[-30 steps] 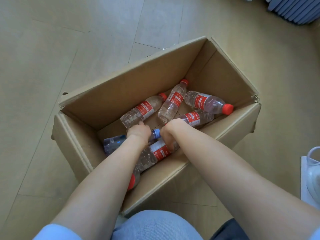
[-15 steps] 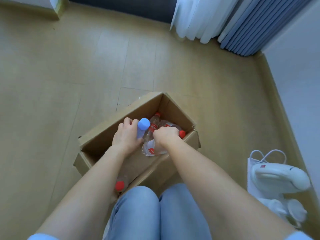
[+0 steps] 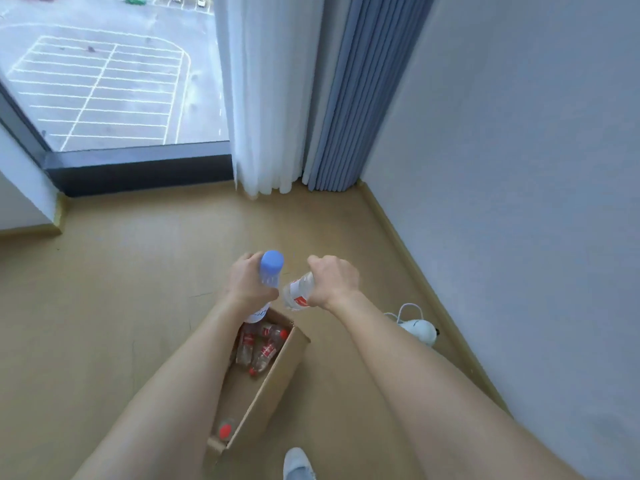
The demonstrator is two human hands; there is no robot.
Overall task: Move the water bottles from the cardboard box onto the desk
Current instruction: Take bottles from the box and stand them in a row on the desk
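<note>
Wood floor underfoot, cardboard box [image 3: 277,386] near your feet w/ several red-cap bottles [image 3: 261,344] inside. You're mid-carry: left hand [image 3: 247,284] grips the blue-cap bottle [image 3: 270,271], right hand [image 3: 334,282] a red-label bottle [image 3: 298,295], both lifted above the box. Window [image 3: 104,74] beyond. Desk not in view, so next turn, find it, set both down.

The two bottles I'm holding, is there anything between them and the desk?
Cannot tell: no desk is in view. The left hand holds the blue-capped bottle, the right hand the red-labelled bottle, both lifted clear above the cardboard box.
</note>
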